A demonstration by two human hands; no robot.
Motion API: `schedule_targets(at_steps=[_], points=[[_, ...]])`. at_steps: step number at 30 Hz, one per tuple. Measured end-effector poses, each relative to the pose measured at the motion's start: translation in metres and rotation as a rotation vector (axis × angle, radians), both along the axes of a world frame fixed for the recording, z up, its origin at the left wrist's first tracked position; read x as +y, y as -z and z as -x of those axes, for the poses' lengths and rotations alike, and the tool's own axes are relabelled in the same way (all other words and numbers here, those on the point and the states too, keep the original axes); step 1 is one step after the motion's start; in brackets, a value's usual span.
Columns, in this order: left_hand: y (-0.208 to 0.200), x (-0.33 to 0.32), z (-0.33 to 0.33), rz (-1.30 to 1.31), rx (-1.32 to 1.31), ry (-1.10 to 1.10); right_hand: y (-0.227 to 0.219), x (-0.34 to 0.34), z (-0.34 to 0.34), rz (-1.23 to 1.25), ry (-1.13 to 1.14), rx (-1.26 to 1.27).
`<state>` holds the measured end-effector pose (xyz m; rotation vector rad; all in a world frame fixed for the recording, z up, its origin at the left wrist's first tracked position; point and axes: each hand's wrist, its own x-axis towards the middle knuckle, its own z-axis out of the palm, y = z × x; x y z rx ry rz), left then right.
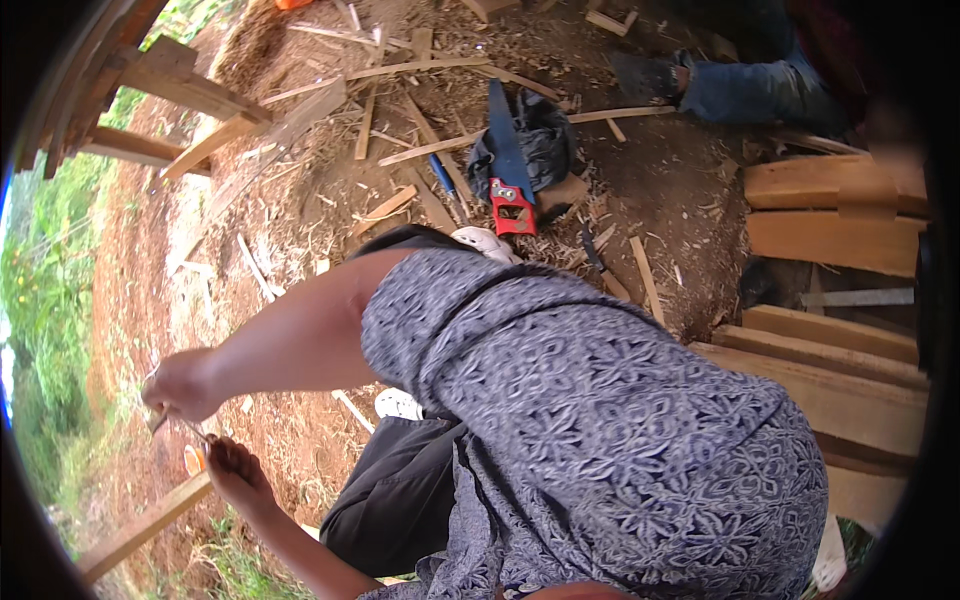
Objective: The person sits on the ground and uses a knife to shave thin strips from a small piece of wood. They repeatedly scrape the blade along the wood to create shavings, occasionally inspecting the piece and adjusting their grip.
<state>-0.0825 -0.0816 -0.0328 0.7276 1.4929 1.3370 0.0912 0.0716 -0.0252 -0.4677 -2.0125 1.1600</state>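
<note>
A person in a blue-grey shirt with a pale leafy pattern (600,440) leans to the left over reddish-brown ground strewn with wood shavings, both bare hands close together at the far left. The right hand (180,385), at the end of an outstretched arm, is curled closed, and one end of a thin strip (195,431) appears pinched in its fingers. The strip lies in the short gap between the two hands, slanting down toward the left hand (238,472). It looks slender, straight and greyish, with a faint shine; it is too small and blurred for its material to be told. A small brownish piece (158,420) shows just under the right hand's fingers.

The left hand, lower down, has its fingers half curled, their tips at the strip's lower end; whether they grip it cannot be told. Right beside those fingers sits a round orange object (194,459) with a pale middle, small and compact; whether it touches the hand is unclear. Below it, a squared wooden beam (150,525) runs toward the lower left.

Well apart, near the top centre, a handsaw (511,165) with a blue blade and red handle leans on a dark bag (548,145). Sawn timbers (835,237) are stacked at the right.
</note>
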Motion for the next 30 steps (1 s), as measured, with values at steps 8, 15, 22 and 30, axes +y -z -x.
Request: schedule_targets(at_steps=[8, 15, 22, 30], points=[[-0.046, 0.039, -0.104, 0.038, 0.350, 0.153, 0.020, 0.068, -0.095, -0.172, 0.205, 0.122], [-0.055, 0.083, -0.158, 0.035, 0.102, 0.378, 0.012, 0.090, -0.158, -0.018, 0.357, 0.016], [-0.006, 0.085, -0.142, 0.120, 0.113, 0.265, 0.026, 0.086, -0.180, 0.028, 0.346, 0.001], [0.005, 0.051, -0.104, 0.194, 0.011, 0.363, 0.016, 0.073, -0.266, 0.211, 0.437, -0.030]])
